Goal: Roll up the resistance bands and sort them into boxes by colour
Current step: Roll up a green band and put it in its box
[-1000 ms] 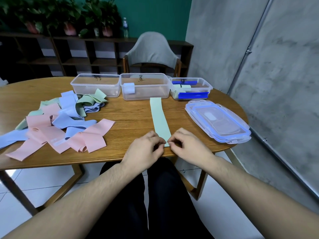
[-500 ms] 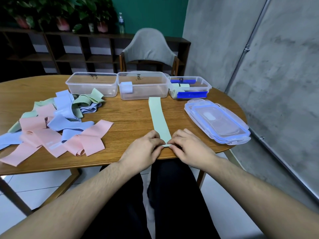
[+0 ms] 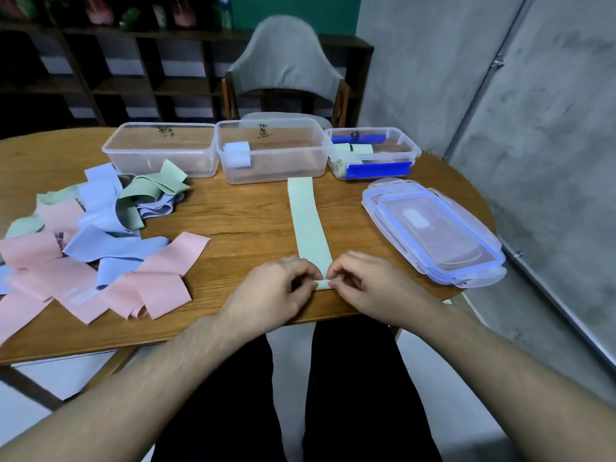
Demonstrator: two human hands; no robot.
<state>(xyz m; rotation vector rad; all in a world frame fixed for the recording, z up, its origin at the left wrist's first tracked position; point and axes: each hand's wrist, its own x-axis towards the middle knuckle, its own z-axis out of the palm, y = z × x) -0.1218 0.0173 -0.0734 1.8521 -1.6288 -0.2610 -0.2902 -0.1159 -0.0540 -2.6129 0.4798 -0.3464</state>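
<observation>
Both hands, left (image 3: 273, 291) & right (image 3: 370, 288), pinching green band (image 3: 308, 221) rolled end, table (image 3: 240, 228) edge

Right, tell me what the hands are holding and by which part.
Both the left hand and the right hand pinch the green band at its near end, where a small roll has started at the table edge.

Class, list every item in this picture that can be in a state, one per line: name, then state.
green band: flat on the table, near end rolled
left hand: pinching the roll
right hand: pinching the roll
left box: open, empty
middle box: open, one rolled pale blue band inside
right box: open, rolled green bands inside
lids: off, stacked on the table
loose bands: unrolled, heaped
</observation>
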